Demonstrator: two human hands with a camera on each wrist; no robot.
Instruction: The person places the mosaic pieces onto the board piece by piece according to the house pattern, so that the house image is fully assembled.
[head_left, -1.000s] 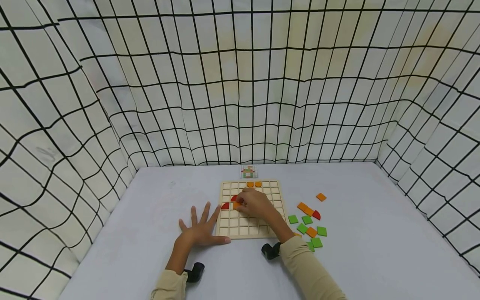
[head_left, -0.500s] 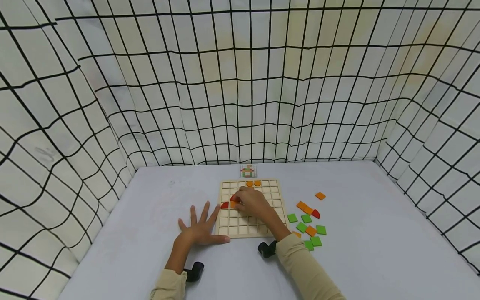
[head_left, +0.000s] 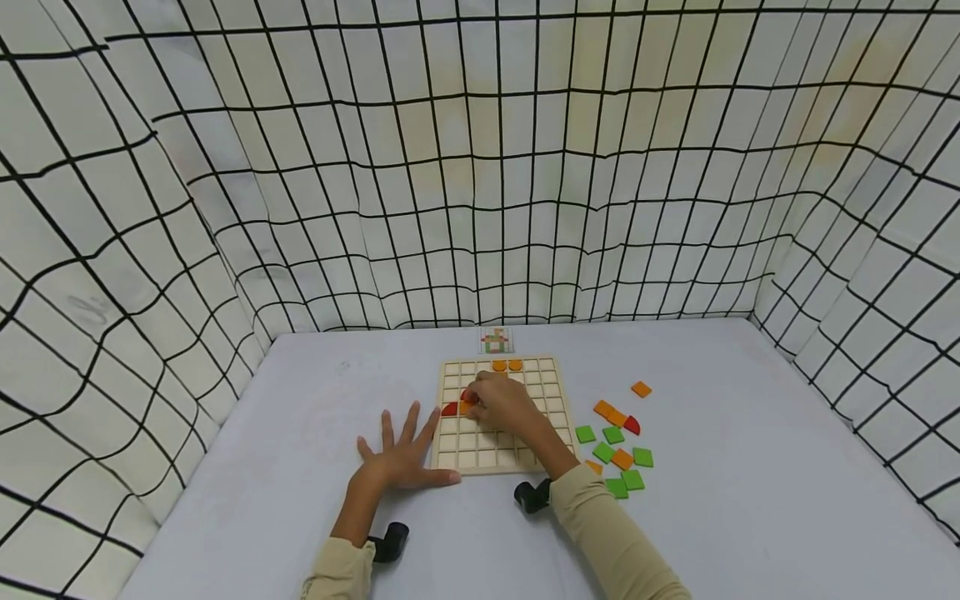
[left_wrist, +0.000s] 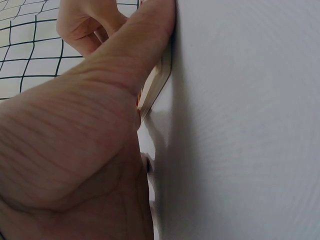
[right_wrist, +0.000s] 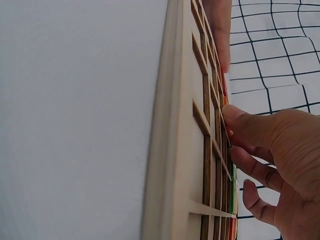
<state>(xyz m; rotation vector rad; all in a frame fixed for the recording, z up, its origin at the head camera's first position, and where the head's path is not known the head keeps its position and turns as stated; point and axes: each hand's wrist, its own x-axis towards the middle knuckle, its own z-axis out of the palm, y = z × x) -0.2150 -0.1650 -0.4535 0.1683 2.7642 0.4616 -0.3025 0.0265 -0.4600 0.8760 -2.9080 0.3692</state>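
Note:
A wooden grid board (head_left: 491,452) lies flat on the white table. My left hand (head_left: 403,465) rests palm down with fingers spread, touching the board's left and front edges. Over the board, my right hand (head_left: 507,407) bends its fingers and thumb at an orange square tile (head_left: 466,408) that sits in a cell; the fingers partly cover it. To its left is a red quarter-round tile (head_left: 450,409), and a second red tile (head_left: 466,395) shows just behind. Two orange round tiles (head_left: 499,366) occupy the back row. In the right wrist view, the thumb (right_wrist: 237,120) touches the orange tile's side.
Behind the board lies a small pattern card (head_left: 496,340). Loose green tiles (head_left: 642,457), orange tiles (head_left: 641,389) and a red quarter-round piece (head_left: 632,425) are scattered to the right. A black net (head_left: 532,208) over white walls surrounds the table's back and sides.
The right hand has shifted slightly left, and the orange square tile now lies lower in its cell beside the red tile. The left hand has stayed put.

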